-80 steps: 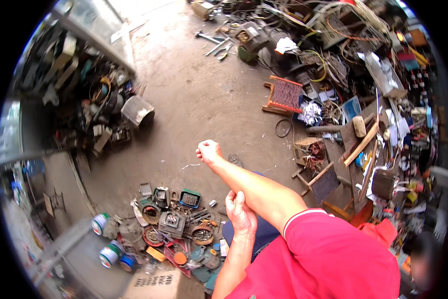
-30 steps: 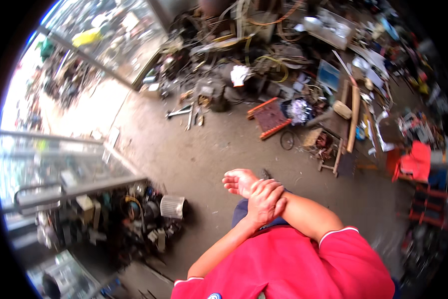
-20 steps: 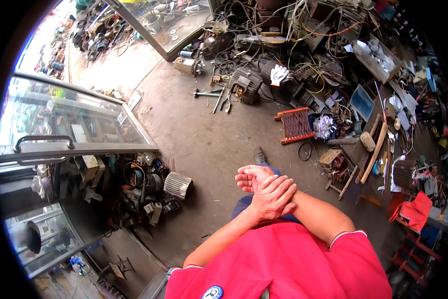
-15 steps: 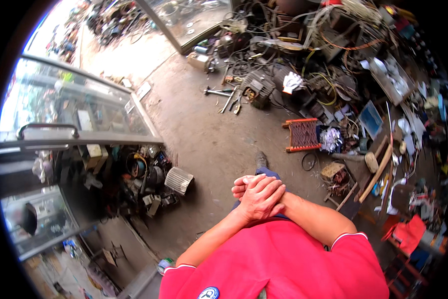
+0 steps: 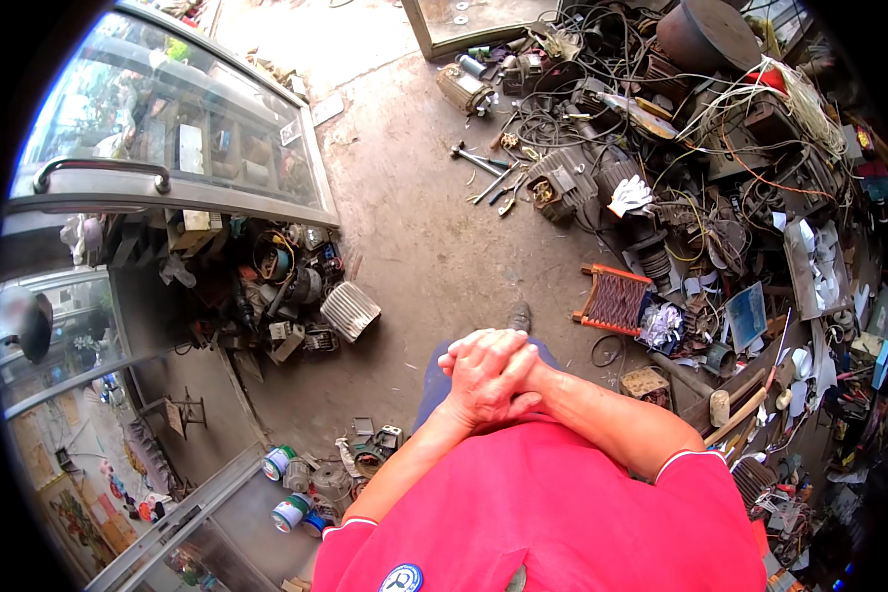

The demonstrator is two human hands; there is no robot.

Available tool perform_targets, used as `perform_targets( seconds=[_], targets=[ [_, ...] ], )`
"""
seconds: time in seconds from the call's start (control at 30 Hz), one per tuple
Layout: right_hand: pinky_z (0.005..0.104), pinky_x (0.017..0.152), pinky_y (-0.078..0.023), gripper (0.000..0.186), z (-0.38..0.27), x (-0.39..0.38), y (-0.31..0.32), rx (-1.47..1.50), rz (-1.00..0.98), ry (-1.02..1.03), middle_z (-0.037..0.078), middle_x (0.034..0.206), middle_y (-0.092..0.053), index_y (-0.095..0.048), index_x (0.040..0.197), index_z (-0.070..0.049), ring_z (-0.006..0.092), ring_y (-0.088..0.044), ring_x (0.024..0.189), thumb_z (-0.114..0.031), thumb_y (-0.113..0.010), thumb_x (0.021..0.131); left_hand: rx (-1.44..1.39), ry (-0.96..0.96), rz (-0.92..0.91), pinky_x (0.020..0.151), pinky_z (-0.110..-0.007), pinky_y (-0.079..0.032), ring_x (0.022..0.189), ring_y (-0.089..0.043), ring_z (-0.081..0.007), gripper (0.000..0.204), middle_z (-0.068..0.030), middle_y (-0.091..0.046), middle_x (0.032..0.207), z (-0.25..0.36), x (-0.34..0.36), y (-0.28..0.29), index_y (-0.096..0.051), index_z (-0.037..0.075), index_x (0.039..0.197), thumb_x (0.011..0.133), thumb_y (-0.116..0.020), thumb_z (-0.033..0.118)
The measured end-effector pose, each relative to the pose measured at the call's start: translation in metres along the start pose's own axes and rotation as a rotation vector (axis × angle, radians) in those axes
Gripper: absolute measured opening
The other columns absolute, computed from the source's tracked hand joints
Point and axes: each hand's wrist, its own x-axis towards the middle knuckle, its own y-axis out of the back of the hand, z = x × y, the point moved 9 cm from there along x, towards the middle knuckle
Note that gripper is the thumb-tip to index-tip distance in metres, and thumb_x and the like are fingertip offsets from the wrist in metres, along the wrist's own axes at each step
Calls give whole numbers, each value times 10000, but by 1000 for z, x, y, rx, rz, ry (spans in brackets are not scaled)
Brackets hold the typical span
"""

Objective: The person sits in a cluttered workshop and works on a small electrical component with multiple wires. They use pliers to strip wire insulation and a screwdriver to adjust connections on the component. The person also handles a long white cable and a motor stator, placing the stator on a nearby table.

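My left hand (image 5: 475, 393) and my right hand (image 5: 508, 357) are clasped together in front of the red shirt. Their fingers are closed around each other, and no tool or part shows between them. The palms are hidden. Just beyond the hands, a shoe (image 5: 520, 316) stands on the concrete floor (image 5: 434, 227). To its right lies a small orange-framed stool with a woven seat (image 5: 617, 299), with a crumpled white and purple bundle (image 5: 661, 324) beside it. A finned metal motor housing (image 5: 350, 311) is the nearest thing on the left.
A hammer (image 5: 478, 158) and other hand tools lie ahead near an open electric motor (image 5: 560, 183). White gloves (image 5: 629, 195) rest on the scrap heap at right. A glass door (image 5: 197, 128) stands at left. Paint cans (image 5: 291, 511) are at lower left.
The view has shifted, so the floor items sit farther right and the lower-left cans have come into sight. My hands stay clasped, with slightly altered finger positions.
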Motion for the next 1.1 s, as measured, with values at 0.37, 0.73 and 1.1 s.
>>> perform_targets(
  seconds=[0.37,0.73,1.1],
  targets=[
    [324,931,-466,351,-118,38,-17,-369,377,124,75,1176,-639,-556,1267,-36,170,-615,1041,-204,-554,958,-203,913,-313,868,-410,-478,983,-614,-360,401,-203,-643,1018,-260,-106,-31,-626,4,1042,977,-505,381],
    [289,653,-508,91,-214,35,-136,-1309,646,707,94,789,-663,-650,906,9,179,-642,720,-5,-566,871,-384,1614,-306,458,-290,-382,505,-512,-130,264,-48,-597,590,-428,-326,19,-628,67,644,782,-415,-4],
    [215,572,-352,141,-249,-57,-310,-1976,470,1676,-60,709,-466,-459,744,-136,63,-423,588,-102,-553,843,-646,1576,-299,571,-265,-446,625,-553,-121,114,-39,-628,714,-419,-181,-77,-637,28,783,829,-539,65]
  ],
)
